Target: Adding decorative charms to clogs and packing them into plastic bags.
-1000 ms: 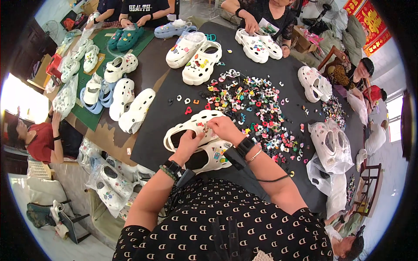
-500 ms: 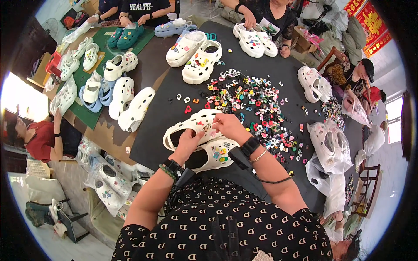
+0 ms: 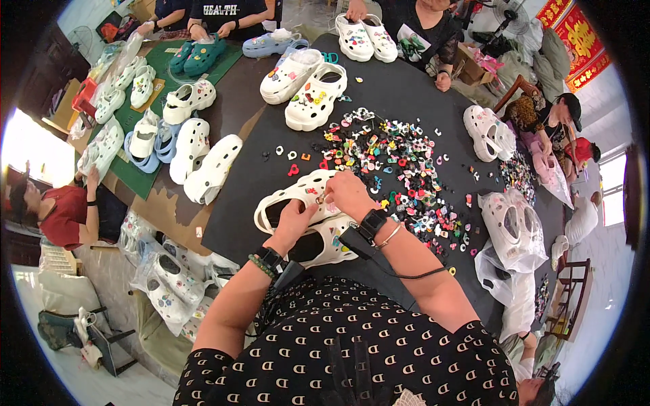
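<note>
A white clog (image 3: 298, 190) lies on the black table before me, toe pointing away to the right, with a few small charms on its upper. My left hand (image 3: 295, 220) grips it at the edge of the foot opening. Over its toe, my right hand (image 3: 348, 195) has its fingers pinched against the upper; whatever they hold is hidden. The second white clog (image 3: 328, 253) sits nearer to me, partly under my wrists, with colourful charms on its upper. Just beyond my right hand spreads a pile of loose charms (image 3: 399, 159).
Another pair of white clogs (image 3: 315, 101) stands farther back on the table. Bagged clogs (image 3: 512, 227) lie at the right edge. On the left table are several clogs (image 3: 191, 152) and a green mat (image 3: 139, 184). Co-workers sit around; one person's hand (image 3: 356, 9) holds a white pair at the back.
My right hand has shifted slightly left and toward me over the clog's upper. At the back, a co-worker has moved a white pair away and to the left.
</note>
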Action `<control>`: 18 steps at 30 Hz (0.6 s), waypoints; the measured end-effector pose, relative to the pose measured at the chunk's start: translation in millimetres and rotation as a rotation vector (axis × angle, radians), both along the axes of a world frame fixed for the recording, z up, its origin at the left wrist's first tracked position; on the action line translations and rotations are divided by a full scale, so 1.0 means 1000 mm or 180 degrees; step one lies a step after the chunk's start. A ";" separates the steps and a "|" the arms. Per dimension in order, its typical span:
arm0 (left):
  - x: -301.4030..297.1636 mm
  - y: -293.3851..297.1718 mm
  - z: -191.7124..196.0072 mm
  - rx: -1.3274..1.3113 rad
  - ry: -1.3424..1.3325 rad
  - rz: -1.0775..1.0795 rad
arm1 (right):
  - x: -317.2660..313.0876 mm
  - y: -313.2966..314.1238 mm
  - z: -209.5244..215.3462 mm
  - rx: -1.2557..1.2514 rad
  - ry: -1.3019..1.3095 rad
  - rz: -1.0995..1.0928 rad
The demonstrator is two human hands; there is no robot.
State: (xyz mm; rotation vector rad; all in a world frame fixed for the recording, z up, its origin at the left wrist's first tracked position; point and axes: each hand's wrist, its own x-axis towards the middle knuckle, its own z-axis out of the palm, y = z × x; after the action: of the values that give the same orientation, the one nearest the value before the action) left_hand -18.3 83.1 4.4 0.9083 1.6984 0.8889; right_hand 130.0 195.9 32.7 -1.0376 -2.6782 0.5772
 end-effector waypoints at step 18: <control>0.008 -0.004 -0.003 0.0278 -0.0538 0.0167 | -0.010 0.032 -0.019 -0.1417 -0.0620 -0.0123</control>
State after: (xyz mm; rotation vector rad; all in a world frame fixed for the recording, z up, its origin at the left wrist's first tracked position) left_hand -10.3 78.6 1.2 0.8251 1.5540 1.0522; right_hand 119.6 227.8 13.4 -1.3107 -2.7508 1.1574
